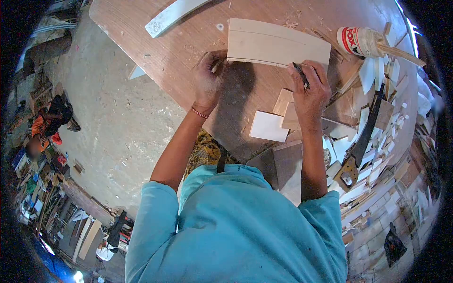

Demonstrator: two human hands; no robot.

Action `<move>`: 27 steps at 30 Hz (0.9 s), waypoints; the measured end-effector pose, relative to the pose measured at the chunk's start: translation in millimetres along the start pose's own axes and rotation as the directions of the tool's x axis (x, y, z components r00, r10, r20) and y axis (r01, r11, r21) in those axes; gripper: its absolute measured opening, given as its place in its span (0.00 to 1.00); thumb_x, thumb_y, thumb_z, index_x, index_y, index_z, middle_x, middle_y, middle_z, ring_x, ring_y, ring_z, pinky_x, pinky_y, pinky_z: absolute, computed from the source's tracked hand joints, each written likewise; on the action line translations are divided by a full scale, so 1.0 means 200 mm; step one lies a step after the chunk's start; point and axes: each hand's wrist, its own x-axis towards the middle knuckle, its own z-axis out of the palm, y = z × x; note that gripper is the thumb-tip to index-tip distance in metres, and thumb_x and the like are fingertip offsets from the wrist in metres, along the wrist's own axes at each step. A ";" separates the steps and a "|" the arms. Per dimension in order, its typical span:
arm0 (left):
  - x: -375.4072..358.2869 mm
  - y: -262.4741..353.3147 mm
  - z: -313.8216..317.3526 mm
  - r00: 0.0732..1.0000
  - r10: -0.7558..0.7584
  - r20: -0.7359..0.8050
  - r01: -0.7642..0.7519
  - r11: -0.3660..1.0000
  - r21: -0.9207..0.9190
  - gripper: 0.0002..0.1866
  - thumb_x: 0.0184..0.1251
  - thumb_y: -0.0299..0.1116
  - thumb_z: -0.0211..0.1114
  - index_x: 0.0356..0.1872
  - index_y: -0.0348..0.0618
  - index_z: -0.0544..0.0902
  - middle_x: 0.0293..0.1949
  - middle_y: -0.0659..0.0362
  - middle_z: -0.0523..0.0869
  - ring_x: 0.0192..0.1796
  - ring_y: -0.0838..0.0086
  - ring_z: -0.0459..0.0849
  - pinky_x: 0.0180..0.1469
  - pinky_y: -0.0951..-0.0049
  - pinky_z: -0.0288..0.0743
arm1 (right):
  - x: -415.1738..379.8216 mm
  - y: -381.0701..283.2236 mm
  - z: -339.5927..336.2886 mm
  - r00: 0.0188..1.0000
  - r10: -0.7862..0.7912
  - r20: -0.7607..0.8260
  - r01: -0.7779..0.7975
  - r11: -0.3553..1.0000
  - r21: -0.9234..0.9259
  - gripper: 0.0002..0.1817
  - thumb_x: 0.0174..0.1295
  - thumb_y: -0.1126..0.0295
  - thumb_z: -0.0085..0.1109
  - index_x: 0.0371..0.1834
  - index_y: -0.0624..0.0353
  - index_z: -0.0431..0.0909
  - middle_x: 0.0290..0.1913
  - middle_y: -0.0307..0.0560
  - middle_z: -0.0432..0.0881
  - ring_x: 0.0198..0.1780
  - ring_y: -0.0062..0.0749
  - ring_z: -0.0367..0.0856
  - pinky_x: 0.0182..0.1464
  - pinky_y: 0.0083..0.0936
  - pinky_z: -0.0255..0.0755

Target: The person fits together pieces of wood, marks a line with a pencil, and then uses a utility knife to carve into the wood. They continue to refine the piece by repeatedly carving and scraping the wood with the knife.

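A pale curved wooden board [278,40] with a thin line along it is raised over the brown tabletop and casts a shadow below. My left hand [209,78], a braided band at its wrist, is closed on the board's lower left corner; part of the grip is hidden. A dark pen [300,75] is pinched in my right hand [312,89], near the board's lower right edge. Beneath that hand lie a white block [269,126] and small wood pieces [283,101].
A white strip [174,16] lies at the table's [132,28] far side. On the right are a white tub [356,41] with a stick across its mouth, a handsaw [362,141] and many offcuts. Another person [47,120] is low at the far left.
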 end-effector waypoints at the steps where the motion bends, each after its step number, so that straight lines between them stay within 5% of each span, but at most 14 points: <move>1: 0.00 -0.01 0.00 0.998 0.061 -0.004 -0.060 0.992 0.109 0.10 0.49 0.18 0.59 0.36 0.34 0.77 0.36 0.58 0.79 0.40 0.76 0.78 0.43 0.79 0.72 | 0.00 0.01 0.00 1.000 -0.004 0.001 0.004 1.000 -0.002 0.09 0.46 0.72 0.62 0.26 0.65 0.75 0.31 0.46 0.75 0.31 0.32 0.74 0.32 0.23 0.69; 5: -0.01 0.03 0.00 0.999 0.040 -0.029 -0.039 0.999 0.035 0.09 0.48 0.16 0.57 0.33 0.35 0.78 0.35 0.58 0.80 0.39 0.76 0.78 0.41 0.79 0.72 | -0.01 0.03 0.02 0.999 -0.023 -0.032 0.024 1.000 0.014 0.08 0.45 0.73 0.63 0.26 0.66 0.75 0.31 0.46 0.75 0.30 0.31 0.74 0.32 0.23 0.69; 10: 0.00 0.03 -0.02 0.976 0.218 -0.015 -0.205 0.937 0.283 0.09 0.46 0.16 0.58 0.31 0.36 0.78 0.31 0.56 0.81 0.35 0.73 0.80 0.38 0.79 0.72 | -0.02 0.03 0.02 0.999 -0.031 -0.039 0.031 1.000 0.005 0.08 0.45 0.74 0.62 0.26 0.66 0.75 0.30 0.46 0.75 0.30 0.33 0.75 0.32 0.24 0.69; 18: 0.02 -0.01 -0.03 0.959 0.284 0.000 -0.268 0.904 0.334 0.08 0.47 0.16 0.55 0.30 0.34 0.77 0.28 0.55 0.80 0.33 0.72 0.80 0.36 0.77 0.73 | -0.02 0.03 0.00 0.999 -0.035 0.001 0.035 0.999 0.012 0.10 0.42 0.78 0.58 0.31 0.59 0.75 0.35 0.45 0.74 0.35 0.39 0.76 0.36 0.30 0.71; 27: 0.02 -0.01 -0.03 0.915 0.402 0.034 -0.371 0.807 0.459 0.10 0.42 0.17 0.58 0.30 0.37 0.76 0.29 0.53 0.80 0.34 0.64 0.81 0.36 0.74 0.73 | -0.04 0.07 0.01 0.981 -0.195 0.007 0.195 0.980 -0.027 0.11 0.45 0.78 0.58 0.34 0.56 0.78 0.33 0.43 0.74 0.35 0.33 0.75 0.35 0.25 0.70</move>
